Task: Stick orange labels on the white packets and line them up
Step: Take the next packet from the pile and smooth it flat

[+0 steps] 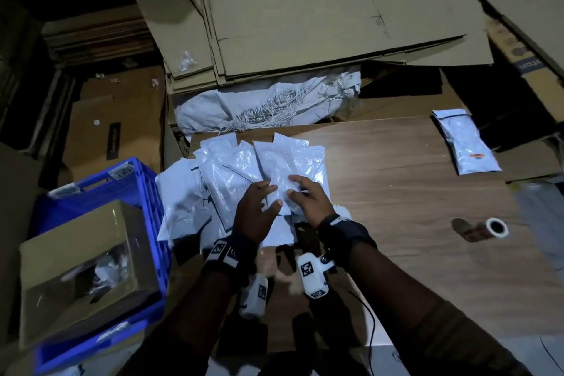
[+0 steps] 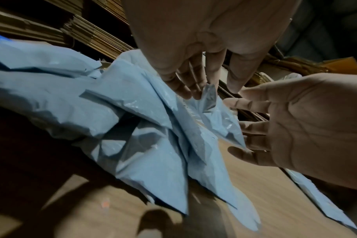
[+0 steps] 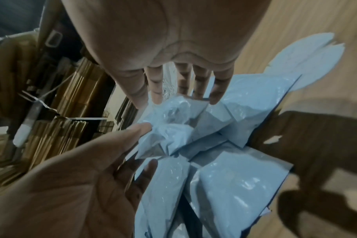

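The left hand (image 1: pixel 258 214) and right hand (image 1: pixel 308 201) were both over the heap of white packets (image 1: pixel 232 183) on the table (image 1: pixel 412 192), fingers spread and only lightly bent, touching one top packet (image 1: pixel 279 192) between them; no firm grip was visible. The glossy packets could slide, so two might lift together. One labelled packet (image 1: pixel 467 143) lay well apart, at the far right.

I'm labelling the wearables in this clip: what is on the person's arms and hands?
Both hands are bare. The left wrist and right wrist each wear a dark strap with black-and-white square code tags and a white camera pod. A thin black cable trails from the right one. A dark sleeve covers the right upper forearm.
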Demonstrator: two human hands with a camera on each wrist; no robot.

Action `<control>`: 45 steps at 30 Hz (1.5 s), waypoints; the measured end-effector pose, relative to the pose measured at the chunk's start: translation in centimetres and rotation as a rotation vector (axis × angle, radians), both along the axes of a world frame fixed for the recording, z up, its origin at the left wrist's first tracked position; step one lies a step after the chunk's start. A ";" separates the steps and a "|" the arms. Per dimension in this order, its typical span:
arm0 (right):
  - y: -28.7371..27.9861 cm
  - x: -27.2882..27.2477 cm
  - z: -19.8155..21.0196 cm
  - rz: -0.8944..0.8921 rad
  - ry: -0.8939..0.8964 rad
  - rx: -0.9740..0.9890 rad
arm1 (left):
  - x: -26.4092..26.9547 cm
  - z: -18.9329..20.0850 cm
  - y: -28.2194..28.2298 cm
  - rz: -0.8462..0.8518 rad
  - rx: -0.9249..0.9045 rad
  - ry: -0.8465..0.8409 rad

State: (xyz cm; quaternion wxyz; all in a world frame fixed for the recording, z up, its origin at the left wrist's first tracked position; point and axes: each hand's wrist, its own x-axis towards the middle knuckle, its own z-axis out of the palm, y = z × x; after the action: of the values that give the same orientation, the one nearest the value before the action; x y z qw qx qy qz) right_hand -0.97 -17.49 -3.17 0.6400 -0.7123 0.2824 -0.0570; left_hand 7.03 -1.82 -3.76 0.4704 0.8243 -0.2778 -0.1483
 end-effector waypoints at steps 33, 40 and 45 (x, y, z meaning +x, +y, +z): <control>-10.5 -29.8 -6.2 0.226 0.291 -0.866 | -19.9 -4.9 -4.2 -0.079 0.254 0.392; -10.0 -32.3 -6.5 0.257 0.177 -0.863 | -20.4 -6.4 -3.5 -0.183 0.287 0.082; -9.4 -29.9 -6.7 0.191 0.125 -0.964 | -21.6 -6.0 -6.6 -0.229 0.144 -0.330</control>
State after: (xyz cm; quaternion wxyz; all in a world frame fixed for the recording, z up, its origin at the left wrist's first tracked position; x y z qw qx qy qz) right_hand -30.87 -26.84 -9.89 0.2221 -0.9520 0.1953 -0.0793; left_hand -14.54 -8.45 -9.80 0.3384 0.8321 -0.4315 -0.0831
